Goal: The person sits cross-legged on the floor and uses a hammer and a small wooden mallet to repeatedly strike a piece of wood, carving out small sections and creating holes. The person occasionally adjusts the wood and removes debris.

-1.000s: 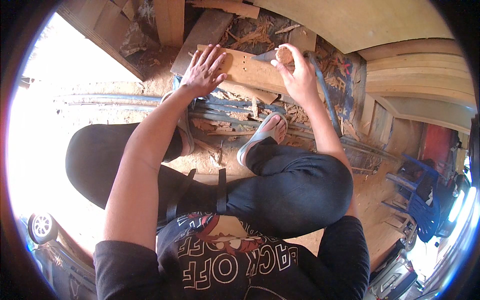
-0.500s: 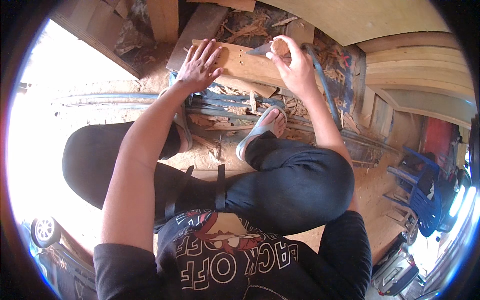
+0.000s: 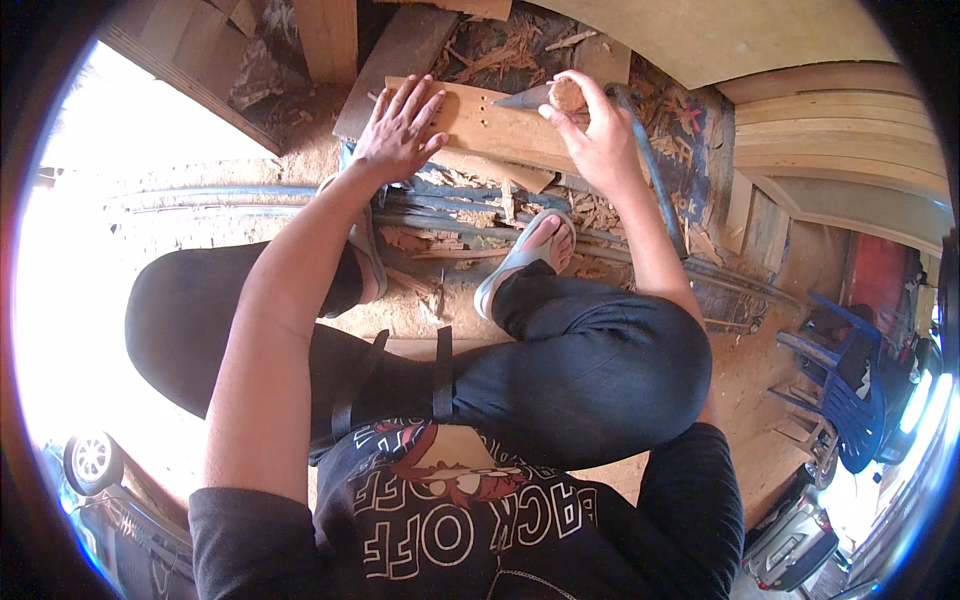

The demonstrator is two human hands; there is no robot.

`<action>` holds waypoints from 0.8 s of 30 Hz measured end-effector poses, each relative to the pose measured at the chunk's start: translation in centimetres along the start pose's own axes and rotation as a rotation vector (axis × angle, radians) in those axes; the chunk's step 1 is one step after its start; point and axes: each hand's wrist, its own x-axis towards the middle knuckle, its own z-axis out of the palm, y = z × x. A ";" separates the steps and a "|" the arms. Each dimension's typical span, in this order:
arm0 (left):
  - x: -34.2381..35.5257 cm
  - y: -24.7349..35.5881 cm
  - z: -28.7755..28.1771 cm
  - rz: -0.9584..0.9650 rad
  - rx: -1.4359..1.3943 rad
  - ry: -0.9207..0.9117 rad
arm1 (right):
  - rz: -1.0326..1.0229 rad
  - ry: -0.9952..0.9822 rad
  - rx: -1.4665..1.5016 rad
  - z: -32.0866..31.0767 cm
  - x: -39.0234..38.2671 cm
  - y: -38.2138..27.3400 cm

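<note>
A long tan wooden board with several small dark holes lies in front of my feet. My left hand rests flat on its left part, fingers spread. My right hand is closed round a tapering dark grey tool with a round, wood-coloured end facing up. The tool narrows to a point toward the board's surface, near the holes; its exact kind does not show. Part of it is hidden by my fingers.
Wood chips and splinters litter the ground around the board. A dark bent bar or hose runs beside my right forearm. Stacked planks stand at the right, with a blue chair lower down. My sandalled right foot is close to the board.
My right hand and the tool's round end have shifted slightly to the right, while the point stays at nearly the same place. My left hand and the board show no clear movement.
</note>
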 end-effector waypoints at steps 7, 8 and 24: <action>0.0 0.1 -0.2 -0.009 0.006 -0.007 | -0.005 -0.011 -0.020 -0.6 -0.2 -0.2; 0.0 0.2 -0.3 -0.010 0.005 -0.012 | -0.006 -0.005 -0.031 -0.6 -0.2 -0.2; 0.0 0.0 -0.1 -0.008 0.002 -0.013 | 0.030 0.029 0.020 -0.4 -0.6 -0.1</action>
